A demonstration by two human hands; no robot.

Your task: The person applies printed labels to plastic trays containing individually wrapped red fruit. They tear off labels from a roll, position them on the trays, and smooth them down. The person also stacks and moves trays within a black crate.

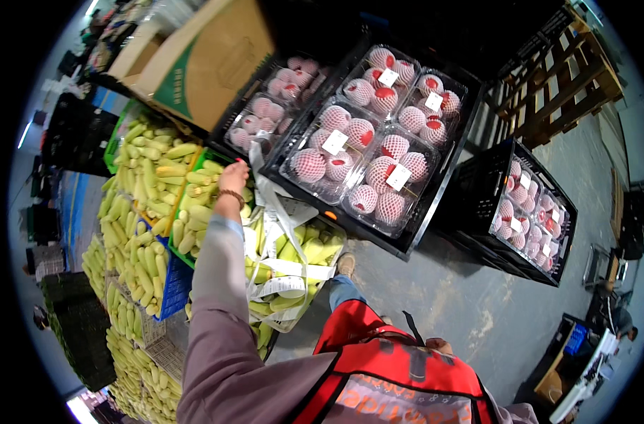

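Observation:
My left hand (pixel 234 180), with a beaded bracelet on the wrist, is stretched out over a green crate (pixel 203 157) of yellow-green, corn-like cobs (pixel 198 201). Its fingers are curled together; whatever they hold, if anything, cannot be made out. Close beside it, long white label strips (pixel 283 219) hang down and lie across more cobs. To its right, a black crate (pixel 322 206) carries clear plastic boxes (pixel 364 141) of round red fruit in pink foam nets, with white labels on the lids. Only a little of my right hand (pixel 439 345) shows beyond my red vest, its fingers hidden.
A cardboard box (pixel 209 60) stands beyond the cobs, next to another black crate of netted fruit. On the right a black crate (pixel 470 201) of boxed fruit stands on the grey floor (pixel 470 304), with a wooden pallet (pixel 555 85) behind. A blue crate (pixel 172 286) of cobs is left.

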